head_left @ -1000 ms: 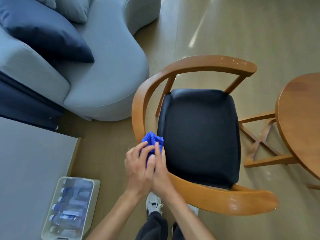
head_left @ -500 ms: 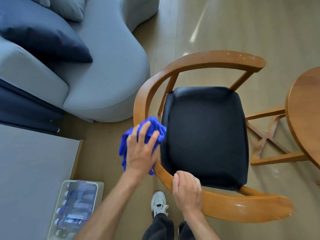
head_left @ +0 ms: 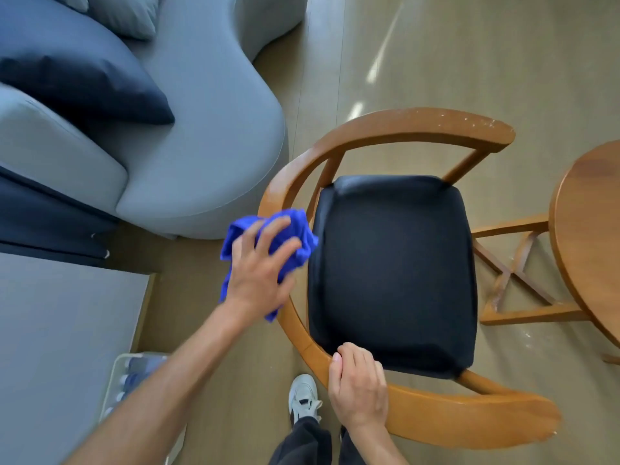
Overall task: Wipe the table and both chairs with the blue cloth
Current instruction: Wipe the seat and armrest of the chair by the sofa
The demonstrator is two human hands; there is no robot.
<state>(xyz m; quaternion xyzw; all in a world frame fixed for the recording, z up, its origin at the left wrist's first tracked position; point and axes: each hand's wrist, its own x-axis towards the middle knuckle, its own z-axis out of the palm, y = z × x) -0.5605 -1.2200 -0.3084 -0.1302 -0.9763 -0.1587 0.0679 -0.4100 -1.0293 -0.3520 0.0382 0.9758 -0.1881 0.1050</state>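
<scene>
Wood-look floor (head_left: pixel 436 45) fills the frame, with a grey sofa (head_left: pixel 201 146) at upper left and a round desk (head_left: pixel 590 236) at right edge. At centre stands the chair (head_left: pixel 396 270). The left hand (head_left: pixel 258 273), fingers spread and straight, presses the blue cloth (head_left: pixel 298 229) on the chair's curved rail, slightly higher along it than half a second ago. The right hand (head_left: pixel 359 387), fingers curled, still grips the lower rail.
</scene>
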